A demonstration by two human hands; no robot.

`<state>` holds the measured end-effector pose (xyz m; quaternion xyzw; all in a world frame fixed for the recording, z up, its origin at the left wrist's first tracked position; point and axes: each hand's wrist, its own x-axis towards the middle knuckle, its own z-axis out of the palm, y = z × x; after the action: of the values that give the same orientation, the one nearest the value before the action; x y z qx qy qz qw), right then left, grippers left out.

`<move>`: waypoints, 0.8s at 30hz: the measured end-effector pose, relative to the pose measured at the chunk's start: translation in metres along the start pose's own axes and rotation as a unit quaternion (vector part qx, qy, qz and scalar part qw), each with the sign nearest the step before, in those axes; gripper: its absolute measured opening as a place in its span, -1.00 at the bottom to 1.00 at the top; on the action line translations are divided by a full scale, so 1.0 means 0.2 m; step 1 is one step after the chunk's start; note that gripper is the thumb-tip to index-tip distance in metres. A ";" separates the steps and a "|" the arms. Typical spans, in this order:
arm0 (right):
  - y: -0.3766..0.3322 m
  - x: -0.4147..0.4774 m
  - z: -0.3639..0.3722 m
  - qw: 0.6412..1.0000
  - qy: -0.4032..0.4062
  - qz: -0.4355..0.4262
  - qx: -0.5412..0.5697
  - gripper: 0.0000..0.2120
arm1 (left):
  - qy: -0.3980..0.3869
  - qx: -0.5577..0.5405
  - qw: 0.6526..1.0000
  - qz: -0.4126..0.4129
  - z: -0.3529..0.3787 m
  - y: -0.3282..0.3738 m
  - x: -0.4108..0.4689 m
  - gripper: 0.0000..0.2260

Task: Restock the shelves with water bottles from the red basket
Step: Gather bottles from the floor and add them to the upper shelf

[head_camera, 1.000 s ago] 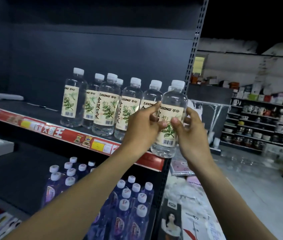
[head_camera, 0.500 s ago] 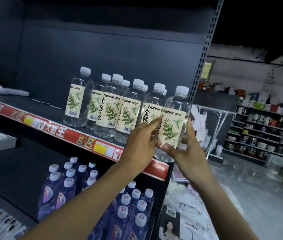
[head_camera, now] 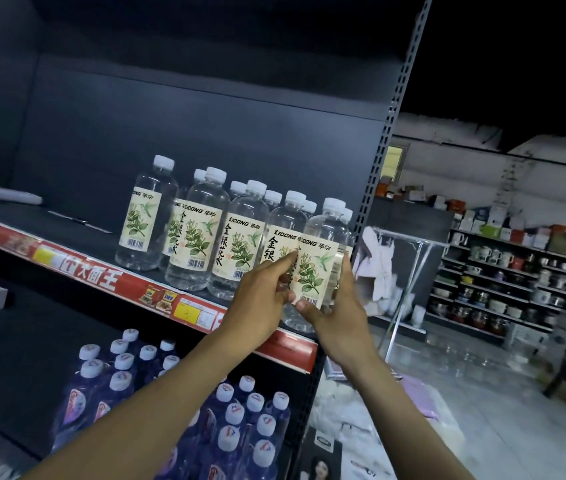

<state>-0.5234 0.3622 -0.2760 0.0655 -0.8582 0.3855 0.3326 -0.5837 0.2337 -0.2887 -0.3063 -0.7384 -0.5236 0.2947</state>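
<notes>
Both my hands are on one water bottle (head_camera: 323, 258). It stands upright at the 3 o'clock end of the front row of matching bottles (head_camera: 205, 233) on the dark shelf (head_camera: 77, 233), its base at the front edge, just above the red price strip (head_camera: 101, 275). My left hand (head_camera: 260, 303) pinches its label from 9 o'clock, fingertips curled onto the paper. My right hand (head_camera: 337, 320) grips it from 4 o'clock – thumb across the front low down, fingers wrapped behind. At 6 o'clock, one shelf below, stand purple bottles (head_camera: 240, 420) with white caps.
</notes>
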 end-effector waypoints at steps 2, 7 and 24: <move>-0.01 -0.02 -0.01 1.000 -0.004 0.007 -0.001 -0.12 | -0.010 0.016 1.000 -0.001 -0.02 0.02 -0.01 -0.40; -0.11 -0.19 0.06 0.984 0.088 -0.028 -0.152 -0.27 | -0.015 0.170 0.984 0.040 -0.14 0.04 -0.12 -0.50; -0.29 -0.89 1.75 0.919 -0.328 -0.188 -0.113 -0.56 | -0.054 0.573 0.741 -0.346 -1.48 -0.92 -1.47 -0.57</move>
<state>-0.5465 0.0485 -0.5194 0.3103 -0.9289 0.1731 0.1044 -0.5020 -0.1388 -0.5379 0.1685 -0.9691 -0.0507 0.1731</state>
